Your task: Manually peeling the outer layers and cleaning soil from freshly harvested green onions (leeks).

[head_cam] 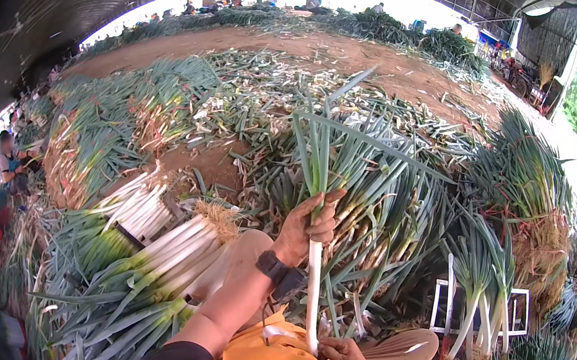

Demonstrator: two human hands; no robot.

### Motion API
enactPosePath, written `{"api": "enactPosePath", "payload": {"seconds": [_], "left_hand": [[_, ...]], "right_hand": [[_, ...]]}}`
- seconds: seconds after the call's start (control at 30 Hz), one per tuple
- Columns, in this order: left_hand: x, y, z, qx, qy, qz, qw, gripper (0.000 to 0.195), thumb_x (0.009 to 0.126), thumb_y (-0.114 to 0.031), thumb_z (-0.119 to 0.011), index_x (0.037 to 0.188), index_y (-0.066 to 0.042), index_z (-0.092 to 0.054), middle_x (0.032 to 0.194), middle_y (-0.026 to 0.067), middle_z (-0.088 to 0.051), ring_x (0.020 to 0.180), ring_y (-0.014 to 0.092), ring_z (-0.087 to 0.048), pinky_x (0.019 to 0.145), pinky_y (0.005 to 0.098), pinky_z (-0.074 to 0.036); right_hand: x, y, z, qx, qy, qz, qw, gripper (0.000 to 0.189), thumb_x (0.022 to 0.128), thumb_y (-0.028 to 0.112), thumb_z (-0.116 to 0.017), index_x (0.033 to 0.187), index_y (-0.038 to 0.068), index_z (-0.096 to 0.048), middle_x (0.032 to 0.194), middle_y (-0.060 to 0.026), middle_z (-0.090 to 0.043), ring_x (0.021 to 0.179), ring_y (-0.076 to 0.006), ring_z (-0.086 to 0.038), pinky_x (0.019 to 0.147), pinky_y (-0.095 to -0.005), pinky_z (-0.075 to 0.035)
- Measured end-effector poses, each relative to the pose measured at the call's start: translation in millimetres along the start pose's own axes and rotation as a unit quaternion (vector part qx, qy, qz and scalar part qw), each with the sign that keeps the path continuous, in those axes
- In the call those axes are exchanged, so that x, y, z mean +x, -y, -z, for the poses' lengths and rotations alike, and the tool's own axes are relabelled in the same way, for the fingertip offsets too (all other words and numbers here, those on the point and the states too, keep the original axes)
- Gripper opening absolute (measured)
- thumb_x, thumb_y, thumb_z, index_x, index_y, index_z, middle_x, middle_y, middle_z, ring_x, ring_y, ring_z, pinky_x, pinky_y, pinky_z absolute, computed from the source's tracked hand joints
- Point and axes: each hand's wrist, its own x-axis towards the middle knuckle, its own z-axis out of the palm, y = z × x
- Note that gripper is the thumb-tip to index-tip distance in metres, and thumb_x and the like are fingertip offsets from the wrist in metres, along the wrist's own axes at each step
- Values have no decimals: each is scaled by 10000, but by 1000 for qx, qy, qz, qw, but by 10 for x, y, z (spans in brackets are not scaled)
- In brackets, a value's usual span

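Observation:
My left hand (pixel 309 226) is closed around a long green onion (pixel 313 281) where its white stem turns green. The onion stands upright over my lap, its green leaves fanning out above the hand. Down at the onion's white lower end, beside the orange apron (pixel 271 355), my right hand (pixel 347 358) touches the stem with bent fingers; what its fingertips hold is partly hidden. To the left lie cleaned green onions with white stems (pixel 175 252), roots pointing up and away. Beyond my hands, untrimmed onions (pixel 374 191) lie in a heap.
Onions lean on a white metal frame (pixel 527 315) at right, near a tied bundle (pixel 539 229). A second white-stemmed stack (pixel 137 204) lies at left. Cut leaves (pixel 257 83) litter the ground ahead. A person (pixel 9 160) sits far left, with others in the distance.

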Motion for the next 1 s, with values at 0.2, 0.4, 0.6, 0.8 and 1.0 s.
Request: {"api": "enactPosePath", "payload": {"seconds": [0.2,0.4,0.6,0.8,1.0], "left_hand": [[-51,67,-402,32,52,47,997,431,970,-292,-459,1302,-17,-465,598,-17,-432,439,50,-326,403,206,-275],[24,-84,-398,631,-67,-93,767,419,945,-210,-531,1269,51,-487,710,-31,-432,608,62,-416,541,182,-355],[206,-579,-62,201,-64,-7,978,362,950,-163,-535,1188,94,-444,624,-54,-314,520,44,-307,462,193,-274],[204,-1237,-51,52,23,6,998,398,940,-92,-471,1250,132,-363,580,-32,-319,432,53,-332,412,217,-313],[47,-1154,-47,63,22,-19,998,369,959,-90,-419,1242,139,-362,575,-15,-345,418,73,-332,403,227,-323]], "right_hand": [[33,57,-38,-147,-32,24,988,182,866,150,-606,820,-26,-615,676,-11,-565,659,-77,-495,582,-272,-419],[99,-12,-35,-132,-159,119,971,175,887,128,-554,827,-18,-632,636,3,-556,585,-46,-480,511,-238,-411],[142,-193,71,-118,-271,48,954,166,857,136,-584,874,-22,-632,616,-49,-575,555,-84,-494,518,-282,-432],[-145,-375,382,-317,-223,11,922,235,807,239,-610,892,30,-676,862,-128,-675,725,-261,-631,644,-339,-494],[-297,21,485,-3,-255,173,951,228,912,87,-574,1099,-28,-636,984,-60,-672,880,-101,-598,805,-249,-483]]}}
